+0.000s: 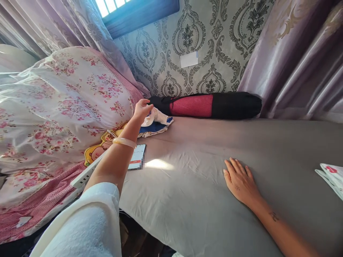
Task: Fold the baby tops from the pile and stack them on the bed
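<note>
My left hand (143, 110) reaches forward over the bed, fingers bent together at the top of a crumpled white and blue cloth (158, 122). The cloth rises toward the fingertips, and part of it is hidden behind the hand. A pale bangle (124, 143) circles that wrist. My right hand (241, 181) lies flat on the grey bed sheet (193, 200), palm down with its fingers stretched out, holding nothing. Under my left forearm, a phone (137, 157) with a lit screen rests partly covered on the sheet.
A long black and red bag (191, 105) lies along the patterned wall. Floral bedding (80, 92) is heaped at left, beside a yellow cartoon item (98, 151) and a white power strip (83, 177). A folded white fabric (332, 175) lies at the right edge.
</note>
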Available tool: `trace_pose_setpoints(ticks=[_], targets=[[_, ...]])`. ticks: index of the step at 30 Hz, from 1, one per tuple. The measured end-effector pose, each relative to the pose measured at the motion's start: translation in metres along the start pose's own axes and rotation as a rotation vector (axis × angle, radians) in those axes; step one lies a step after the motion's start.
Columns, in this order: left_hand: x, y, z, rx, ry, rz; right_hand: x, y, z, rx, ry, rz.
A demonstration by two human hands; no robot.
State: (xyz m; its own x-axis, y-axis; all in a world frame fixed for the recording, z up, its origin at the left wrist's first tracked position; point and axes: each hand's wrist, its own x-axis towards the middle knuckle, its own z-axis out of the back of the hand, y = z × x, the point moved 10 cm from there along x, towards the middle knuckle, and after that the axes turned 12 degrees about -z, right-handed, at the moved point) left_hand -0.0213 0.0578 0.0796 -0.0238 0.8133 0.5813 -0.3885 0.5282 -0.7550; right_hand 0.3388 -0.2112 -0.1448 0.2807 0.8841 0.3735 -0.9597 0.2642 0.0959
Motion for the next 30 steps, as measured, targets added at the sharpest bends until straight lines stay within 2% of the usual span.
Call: trace_pose_setpoints(ticks=[5,10,22,30], targets=[[-0.005,-0.024,-0.036,-0.189,0.096,-0.038,0.001,0.0,0.0,-0.013,0.007,-0.002],[-0.011,-0.05,-0.07,-0.286,0.136,-0.103,0.001,0.001,0.001,-0.001,0.05,-0.01],[-0.047,-0.116,-0.149,-0.329,0.247,-0.341,0.001,-0.001,0.0,0.053,0.122,-0.03],[-0.078,-0.148,-0.177,-0.218,0.247,-0.432,0.0,-0.003,0.004,0.102,0.137,-0.046]])
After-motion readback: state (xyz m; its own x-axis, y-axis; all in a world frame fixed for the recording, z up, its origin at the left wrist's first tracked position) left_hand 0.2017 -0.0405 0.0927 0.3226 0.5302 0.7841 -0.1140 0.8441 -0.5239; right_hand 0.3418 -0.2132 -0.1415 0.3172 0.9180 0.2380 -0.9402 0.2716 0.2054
